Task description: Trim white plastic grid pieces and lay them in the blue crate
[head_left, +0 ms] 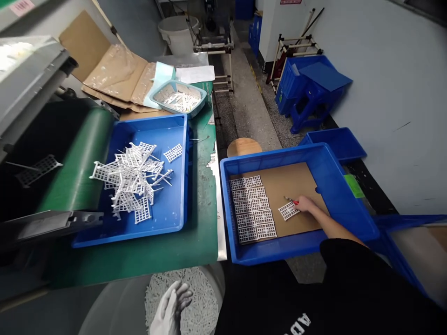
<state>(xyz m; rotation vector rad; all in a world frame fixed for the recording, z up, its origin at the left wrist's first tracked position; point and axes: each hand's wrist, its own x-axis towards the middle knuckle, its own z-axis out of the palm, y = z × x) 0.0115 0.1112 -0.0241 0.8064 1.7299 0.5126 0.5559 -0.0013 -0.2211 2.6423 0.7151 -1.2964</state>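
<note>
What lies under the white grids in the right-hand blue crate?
The white plastic grids lie on a brown cardboard sheet in the blue crate; the crate floor beneath is hidden.

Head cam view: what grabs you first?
The tangled heap of white plastic lattice pieces in the blue tray stands out first, at center left. To its right, in a cardboard-lined blue crate, neat rows of lattice panels lie beside the right hand, which grips red-handled cutters. At bottom center, the open left hand is over a round bin of white scraps.
</note>
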